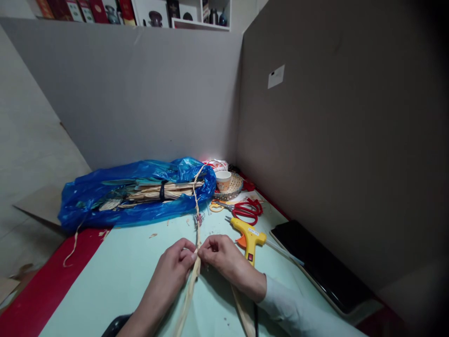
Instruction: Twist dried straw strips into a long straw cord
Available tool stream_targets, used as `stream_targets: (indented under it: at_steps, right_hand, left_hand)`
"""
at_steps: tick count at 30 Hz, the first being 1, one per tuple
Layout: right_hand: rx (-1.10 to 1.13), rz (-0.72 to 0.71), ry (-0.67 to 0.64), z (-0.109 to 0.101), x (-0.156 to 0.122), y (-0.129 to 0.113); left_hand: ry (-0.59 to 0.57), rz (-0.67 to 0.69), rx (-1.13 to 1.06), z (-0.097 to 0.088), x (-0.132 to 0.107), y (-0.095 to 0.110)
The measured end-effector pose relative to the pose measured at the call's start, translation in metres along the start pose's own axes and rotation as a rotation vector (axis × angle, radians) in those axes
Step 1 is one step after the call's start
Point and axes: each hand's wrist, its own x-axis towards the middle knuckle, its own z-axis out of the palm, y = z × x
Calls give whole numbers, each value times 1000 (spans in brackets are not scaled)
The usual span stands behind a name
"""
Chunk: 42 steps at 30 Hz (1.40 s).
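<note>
Spreading under the grip and out to every side, the pale green table point(122, 271) carries everything. Beyond the grip and to its left lies a blue bag point(105, 199), its mouth open, with a tied bundle point(164, 191) of dry husks inside. Right of the grip, along the partition, a dark tablet point(315, 262) lies flat. The left hand point(173, 263) and right hand point(222, 257) meet at the middle, thumbs and fingertips pressed together, both pinching the braid point(197, 206) at its near end. From the grip the thin braid runs away across the table to the bag's mouth. On the near side of the grip, loose strips point(191, 290) trail toward the person, one beside the left wrist and another under the right wrist. Just right of the grip, a yellow glue gun point(249, 234) lies by the right hand's knuckles. Beyond it lie red scissors point(247, 209), then a woven basket point(234, 188) and a paper cup point(223, 180), farthest from the grip, beside the bag.
</note>
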Motion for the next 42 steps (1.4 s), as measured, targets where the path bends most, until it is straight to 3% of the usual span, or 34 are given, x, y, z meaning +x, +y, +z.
stream_targets:
  at_steps: [4, 9, 14, 17, 19, 22, 24, 26, 28, 32, 37, 42]
  right_hand:
    - [-114, -61, 62, 2, -7, -4]
    - [-209, -114, 151, 2, -11, -8]
    - [69, -16, 63, -2, -6, -6]
    - [212, 55, -10, -3, -4, -6]
    - [220, 65, -9, -4, -4, -7]
    - [200, 54, -21, -4, -5, -9]
    - [207, 48, -34, -4, -6, -10]
    - [226, 42, -48, -4, -5, -10]
    - [220, 34, -60, -5, -4, -9]
    - [-7, 3, -51, -8, -5, -11]
    - [-467, -198, 8, -13, -18, -18]
    - [-584, -188, 70, -17, -20, -22]
  left_hand:
    - [117, 113, 396, -5, -6, 7]
    - [262, 266, 438, 12, -19, 0]
    - [275, 568, 673, 27, -23, -23]
    - [230, 638, 772, 25, -23, -24]
    - [212, 554, 683, 19, -21, -16]
    - [257, 274, 398, 7, -14, -1]
    - [131, 121, 130, 2, -7, 3]
    - [-64, 45, -125, 2, 0, 2]
    - [-145, 2, -277, 5, 4, -3]
    - [-100, -57, -282, 10, 6, -6]
    - [-98, -125, -294, 10, 4, -4]
    - [-111, -181, -271, 9, 5, -7]
